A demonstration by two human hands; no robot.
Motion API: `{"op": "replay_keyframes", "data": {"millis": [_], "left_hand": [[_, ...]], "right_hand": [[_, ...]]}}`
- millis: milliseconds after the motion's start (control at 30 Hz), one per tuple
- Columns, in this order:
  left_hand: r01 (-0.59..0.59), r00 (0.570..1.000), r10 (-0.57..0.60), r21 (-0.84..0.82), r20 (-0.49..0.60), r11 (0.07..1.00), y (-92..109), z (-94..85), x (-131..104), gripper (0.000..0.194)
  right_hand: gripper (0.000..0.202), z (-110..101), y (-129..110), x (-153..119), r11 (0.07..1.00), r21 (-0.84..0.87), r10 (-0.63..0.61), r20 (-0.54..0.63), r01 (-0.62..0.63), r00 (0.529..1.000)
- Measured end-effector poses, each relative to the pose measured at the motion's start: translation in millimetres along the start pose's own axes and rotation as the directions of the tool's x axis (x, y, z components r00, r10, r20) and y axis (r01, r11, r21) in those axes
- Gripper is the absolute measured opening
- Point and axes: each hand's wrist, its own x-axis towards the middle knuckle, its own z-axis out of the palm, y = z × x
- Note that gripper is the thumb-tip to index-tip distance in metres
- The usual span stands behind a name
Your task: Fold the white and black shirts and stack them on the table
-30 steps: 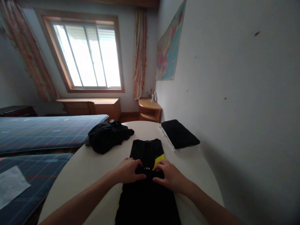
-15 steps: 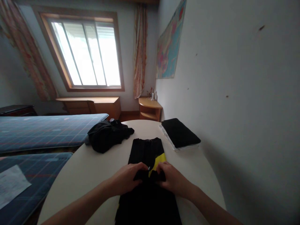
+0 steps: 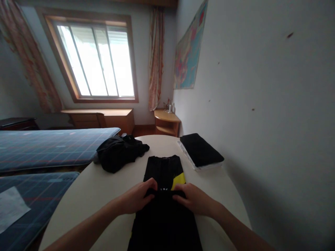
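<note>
A black garment [image 3: 164, 223] with a yellow patch lies lengthwise on the round white table [image 3: 104, 195], its neckline at the far end. Across its middle runs a straight folded edge. My left hand [image 3: 138, 196] pinches the left end of that edge between thumb and fingers. At the right end, my right hand [image 3: 192, 199] grips the same edge, thumb below and fingers above. Part of a small white print shows just beyond the edge, between the hands.
A crumpled black cloth [image 3: 119, 151] lies at the table's back left. Folded black fabric [image 3: 201, 149] rests on something white at the back right. Blue plaid mattresses [image 3: 52, 148] stand to the left, and a wall [image 3: 274, 146] borders the right side.
The cloth edge between my hands is now straight and taut where it was bunched. My hands have moved slightly apart, and more of the white print shows.
</note>
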Motion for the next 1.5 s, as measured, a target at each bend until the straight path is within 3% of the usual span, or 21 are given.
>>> {"op": "replay_keyframes", "data": {"millis": [133, 267, 367, 467, 600, 767, 900, 1000, 1200, 1333, 1500], "left_hand": [[-0.073, 0.997, 0.072, -0.045, -0.028, 0.996, 9.6, -32.0, 14.3, 0.018], [-0.191, 0.977, 0.181, -0.081, -0.117, 0.978, 13.2, -75.0, 48.5, 0.019], [-0.243, 0.959, 0.235, -0.036, -0.157, 0.969, 5.2, -99.6, 81.2, 0.018], [-0.211, 0.959, 0.217, 0.051, -0.181, 0.976, -11.3, -108.7, 112.3, 0.019], [-0.142, 0.969, 0.153, 0.071, -0.193, 0.987, -41.9, -94.9, 142.6, 0.021], [-0.109, 0.974, 0.116, 0.047, -0.196, 0.993, -71.3, -68.5, 162.1, 0.024], [-0.078, 0.963, 0.082, 0.026, -0.258, 0.997, -84.8, -58.7, 174.3, 0.024], [-0.023, 0.956, 0.029, 0.022, -0.291, 0.999, -96.6, -47.5, 180.6, 0.022], [0.1, 0.936, -0.071, 0.069, -0.344, 0.993, -119.3, -21.4, 176.0, 0.03], [0.146, 0.911, -0.076, 0.145, -0.406, 0.979, -116.4, -18.8, 169.4, 0.03], [0.1, 0.908, 0.015, 0.251, -0.419, 0.963, -85.8, -2.7, 151.1, 0.034]], "right_hand": [[0.023, -28.4, -2.7, 13.5, 0.996, 0.041, -0.075, -0.057, 0.078, 0.996], [0.031, -66.9, -1.6, 43.1, 0.992, 0.031, -0.118, -0.148, 0.124, 0.982], [0.034, -89.6, 7.1, 71.1, 0.989, -0.004, -0.148, -0.199, 0.151, 0.969], [0.032, -99.4, 24.9, 99.3, 0.987, -0.042, -0.163, -0.229, 0.158, 0.96], [0.027, -91.0, 55.2, 128.4, 0.989, -0.068, -0.14, -0.233, 0.128, 0.962], [0.022, -72.2, 85.3, 146.2, 0.998, -0.029, -0.06, -0.226, 0.054, 0.972], [0.023, -67.6, 103.1, 157.0, 0.998, 0.065, 0.037, -0.36, -0.014, 0.932], [0.026, -59.6, 114.7, 164.8, 0.989, 0.096, 0.141, -0.445, -0.109, 0.884], [0.019, -33.0, 127.7, 168.0, 0.986, 0.055, 0.167, -0.445, -0.159, 0.88], [0.02, -28.2, 124.2, 168.3, 0.987, -0.002, 0.139, -0.476, -0.16, 0.868], [0.027, -14.2, 94.9, 160.2, 0.973, -0.142, 0.082, -0.523, -0.182, 0.848]]}}
